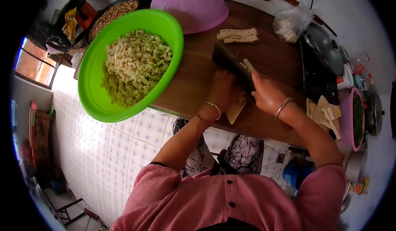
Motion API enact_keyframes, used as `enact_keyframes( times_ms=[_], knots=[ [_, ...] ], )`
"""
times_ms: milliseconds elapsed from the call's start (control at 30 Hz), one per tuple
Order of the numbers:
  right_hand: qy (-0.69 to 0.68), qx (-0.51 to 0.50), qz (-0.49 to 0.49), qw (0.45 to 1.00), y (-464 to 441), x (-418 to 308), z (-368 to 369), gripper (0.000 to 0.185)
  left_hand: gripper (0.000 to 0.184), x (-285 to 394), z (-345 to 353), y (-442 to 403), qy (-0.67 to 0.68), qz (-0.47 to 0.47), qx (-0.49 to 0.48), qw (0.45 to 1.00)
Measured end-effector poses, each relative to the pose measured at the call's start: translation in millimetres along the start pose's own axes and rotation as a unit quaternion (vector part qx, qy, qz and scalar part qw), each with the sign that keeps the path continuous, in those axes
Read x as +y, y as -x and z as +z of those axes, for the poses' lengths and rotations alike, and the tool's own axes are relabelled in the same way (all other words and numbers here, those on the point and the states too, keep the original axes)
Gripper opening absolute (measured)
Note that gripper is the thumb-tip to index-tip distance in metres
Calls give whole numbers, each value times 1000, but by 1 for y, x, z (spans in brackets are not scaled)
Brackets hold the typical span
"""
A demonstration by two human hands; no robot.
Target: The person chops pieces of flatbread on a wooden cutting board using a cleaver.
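Note:
My right hand is closed around the handle of a cleaver, whose dark broad blade slants up and to the left over the wooden board. Close against the blade, my left hand has its fingers curled down onto a pale beige slab that looks like firm tofu. The slab's pointed end sticks out below that hand; the rest is hidden. Just beyond the blade lie cut pale strips. Farther back on the board rests a stack of pale strips.
A large green basin of diced pale and green food stands left of the board. Behind are an upturned pink basket and a pan of brown bits. More slabs, a pink bowl of greens and a lidded pan sit right.

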State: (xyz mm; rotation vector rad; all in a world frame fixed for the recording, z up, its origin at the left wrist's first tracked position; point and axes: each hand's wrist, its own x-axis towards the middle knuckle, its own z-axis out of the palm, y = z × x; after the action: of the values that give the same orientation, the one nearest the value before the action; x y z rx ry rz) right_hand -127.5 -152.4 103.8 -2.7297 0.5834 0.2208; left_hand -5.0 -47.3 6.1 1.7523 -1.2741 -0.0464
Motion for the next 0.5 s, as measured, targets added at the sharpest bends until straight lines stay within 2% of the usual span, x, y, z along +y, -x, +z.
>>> enact_keyframes(
  times_ms=[133,233,333,400,467,500],
  knots=[
    [-15,4,4,1000,7,-4,-5,36,15,-3,2,7,-2,-5,14,1000],
    [11,-29,-23,999,18,-1,-14,38,13,-7,2,6,-19,1,43,999],
    [-3,-53,-5,999,36,-3,-17,38,13,-9,8,11,-31,11,61,998],
    [39,-57,49,996,36,-12,-14,38,14,-13,8,3,-32,24,70,997],
    [13,-37,48,998,36,-5,-4,39,19,-8,8,5,-26,-21,2,999],
    [-6,-11,43,999,35,-1,-3,39,19,-8,7,4,-25,-14,0,1000]
  ],
)
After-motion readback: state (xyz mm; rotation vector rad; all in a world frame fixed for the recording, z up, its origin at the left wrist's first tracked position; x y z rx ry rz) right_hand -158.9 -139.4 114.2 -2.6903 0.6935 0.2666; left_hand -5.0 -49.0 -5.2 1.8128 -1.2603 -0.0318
